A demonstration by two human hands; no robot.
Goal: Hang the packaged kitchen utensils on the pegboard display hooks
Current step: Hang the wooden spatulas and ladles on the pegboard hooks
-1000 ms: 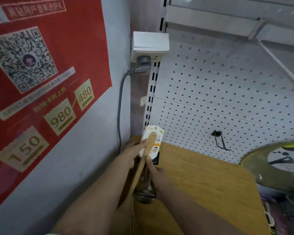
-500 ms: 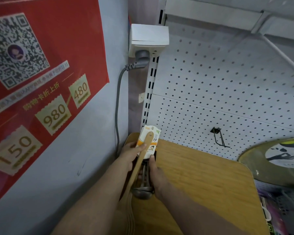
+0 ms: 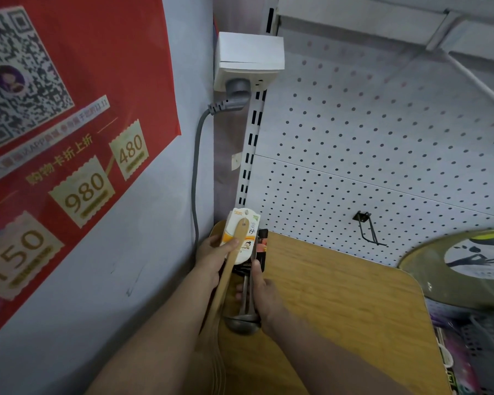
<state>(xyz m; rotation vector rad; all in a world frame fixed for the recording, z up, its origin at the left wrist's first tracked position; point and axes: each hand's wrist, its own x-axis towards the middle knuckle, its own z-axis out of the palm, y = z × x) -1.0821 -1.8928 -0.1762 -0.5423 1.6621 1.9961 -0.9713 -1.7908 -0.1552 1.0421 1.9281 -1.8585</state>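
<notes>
A red poster (image 3: pixel 69 109) fills the upper left of the frame. Low at centre, the left hand (image 3: pixel 211 256) grips a carded wooden spatula (image 3: pixel 234 252), thumb across the handle near the card's hang hole. Just right of it, the right hand (image 3: pixel 261 292) curls round a metal ladle (image 3: pixel 244 320) over the wooden counter (image 3: pixel 340 309). Both look stiff and light, the steel perhaps slippery; best held near the top so the hole meets the black hook (image 3: pixel 368 229) on the pegboard (image 3: pixel 382 152), right of centre.
</notes>
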